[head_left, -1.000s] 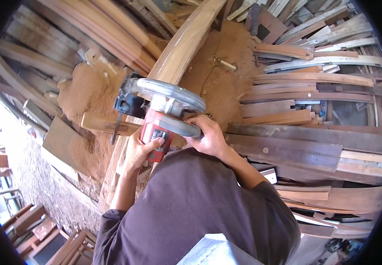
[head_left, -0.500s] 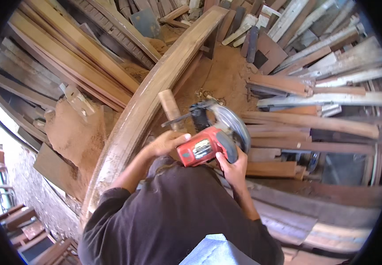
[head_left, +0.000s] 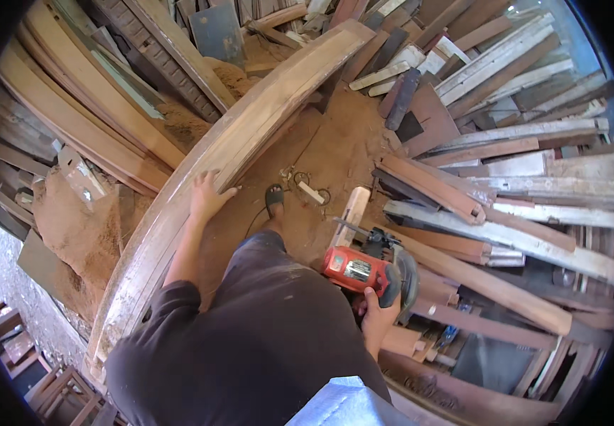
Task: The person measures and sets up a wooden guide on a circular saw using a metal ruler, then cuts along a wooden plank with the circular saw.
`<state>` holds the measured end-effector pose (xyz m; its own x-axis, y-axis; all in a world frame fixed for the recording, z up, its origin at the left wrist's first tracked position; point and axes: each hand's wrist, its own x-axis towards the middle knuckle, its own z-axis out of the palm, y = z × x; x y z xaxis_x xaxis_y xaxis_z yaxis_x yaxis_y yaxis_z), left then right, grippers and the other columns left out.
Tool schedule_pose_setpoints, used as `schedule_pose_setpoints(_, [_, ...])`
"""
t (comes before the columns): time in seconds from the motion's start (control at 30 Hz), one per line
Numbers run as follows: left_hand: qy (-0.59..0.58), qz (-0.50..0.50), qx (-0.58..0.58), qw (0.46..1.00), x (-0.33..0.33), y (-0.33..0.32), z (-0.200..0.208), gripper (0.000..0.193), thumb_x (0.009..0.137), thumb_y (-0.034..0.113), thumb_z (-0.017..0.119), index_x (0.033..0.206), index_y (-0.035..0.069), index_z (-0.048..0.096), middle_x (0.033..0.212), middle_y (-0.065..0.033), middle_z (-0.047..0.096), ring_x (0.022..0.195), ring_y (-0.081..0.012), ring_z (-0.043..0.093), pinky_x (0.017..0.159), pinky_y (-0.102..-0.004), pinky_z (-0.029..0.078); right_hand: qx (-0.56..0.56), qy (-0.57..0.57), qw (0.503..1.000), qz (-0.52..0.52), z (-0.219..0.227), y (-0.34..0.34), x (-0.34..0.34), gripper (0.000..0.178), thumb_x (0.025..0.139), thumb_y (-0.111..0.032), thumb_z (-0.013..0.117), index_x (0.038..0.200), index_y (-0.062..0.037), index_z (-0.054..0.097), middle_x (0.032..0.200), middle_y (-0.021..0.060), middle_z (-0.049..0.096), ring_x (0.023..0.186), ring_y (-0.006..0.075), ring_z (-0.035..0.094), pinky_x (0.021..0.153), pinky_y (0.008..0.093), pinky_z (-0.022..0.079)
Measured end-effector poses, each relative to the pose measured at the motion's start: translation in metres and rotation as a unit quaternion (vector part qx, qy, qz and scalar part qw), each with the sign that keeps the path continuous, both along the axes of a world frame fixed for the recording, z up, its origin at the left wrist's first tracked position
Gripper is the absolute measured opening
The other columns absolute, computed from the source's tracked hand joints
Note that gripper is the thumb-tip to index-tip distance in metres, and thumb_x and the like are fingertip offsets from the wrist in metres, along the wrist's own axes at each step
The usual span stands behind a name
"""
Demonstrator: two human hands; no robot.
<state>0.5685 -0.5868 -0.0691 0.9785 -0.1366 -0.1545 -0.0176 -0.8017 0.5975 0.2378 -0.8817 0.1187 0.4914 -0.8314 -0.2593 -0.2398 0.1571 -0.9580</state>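
Observation:
My left hand rests on a long, thick wooden beam, its fingers spread over the top face. At my right side my right hand is wrapped round the rear handle of a red and black circular saw. The saw's round blade guard faces right, apart from the beam. Just beyond the saw shows a short light wooden piece; whether it touches the saw I cannot tell.
A power strip with cords lies on the sawdust-covered floor near my sandalled foot. Stacked boards crowd the right side. More long planks lean at the left, beside a sawdust heap.
My left hand has left the saw's front and gone to the beam. The saw has moved right and nearer me in my right hand, and the short wooden piece also shows farther right.

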Motion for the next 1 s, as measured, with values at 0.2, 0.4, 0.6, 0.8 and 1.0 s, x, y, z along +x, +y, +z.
schedule_pose_setpoints(0.2, [-0.058,-0.082,0.128,0.987,0.160,-0.141,-0.038,0.115,0.075,0.057,0.088,0.168,0.021,0.031,0.171,-0.0292,0.023,0.160,-0.0491,0.015,0.129,-0.0609,0.018,-0.037,-0.015,0.999,-0.037,0.019,-0.079,0.130,0.055,0.091,0.004,0.071,0.144,0.0012,0.055,0.101,0.0093,0.069,0.057,0.0089,0.055,0.046,0.0230,0.040])
schedule_pose_setpoints(0.4, [-0.018,-0.090,0.206,0.974,0.234,-0.179,-0.082,0.120,0.077,0.060,0.084,0.172,0.025,0.018,0.176,-0.0245,0.012,0.163,-0.0461,0.010,0.130,-0.0624,0.010,-0.037,-0.029,0.997,-0.065,0.037,-0.156,0.233,0.043,0.094,0.001,0.069,0.137,0.0013,0.060,0.095,0.0074,0.069,0.053,0.0085,0.051,0.046,0.0240,0.040])
schedule_pose_setpoints(0.6, [-0.090,-0.105,0.222,0.965,0.227,-0.187,-0.090,0.113,0.083,0.068,0.074,0.173,0.033,0.016,0.178,-0.0205,0.011,0.161,-0.0464,0.016,0.130,-0.0624,0.013,-0.005,-0.045,0.995,-0.093,0.024,-0.240,0.327,0.026,0.096,0.000,0.070,0.119,-0.0005,0.060,0.075,0.0021,0.058,0.050,0.0087,0.048,0.047,0.0275,0.043])
schedule_pose_setpoints(0.8, [-0.102,-0.108,0.236,0.960,0.236,-0.188,-0.097,0.090,0.086,0.067,0.072,0.165,0.041,0.037,0.178,-0.0193,0.012,0.159,-0.0526,0.017,0.128,-0.0672,0.016,0.022,-0.009,0.999,-0.046,-0.045,-0.366,0.448,0.043,0.096,-0.001,0.071,0.133,-0.0002,0.048,0.074,0.0038,0.060,0.048,0.0092,0.050,0.044,0.0284,0.043])
schedule_pose_setpoints(1.0, [-0.072,-0.033,0.295,0.952,0.227,-0.228,-0.070,0.066,0.097,0.050,0.067,0.158,0.031,0.052,0.177,-0.0188,0.018,0.160,-0.0516,0.011,0.126,-0.0707,0.017,0.076,0.048,0.996,0.011,-0.159,-0.511,0.602,0.040,0.095,-0.003,0.073,0.131,-0.0041,0.055,0.077,0.0055,0.064,0.050,0.0100,0.055,0.044,0.0287,0.043])
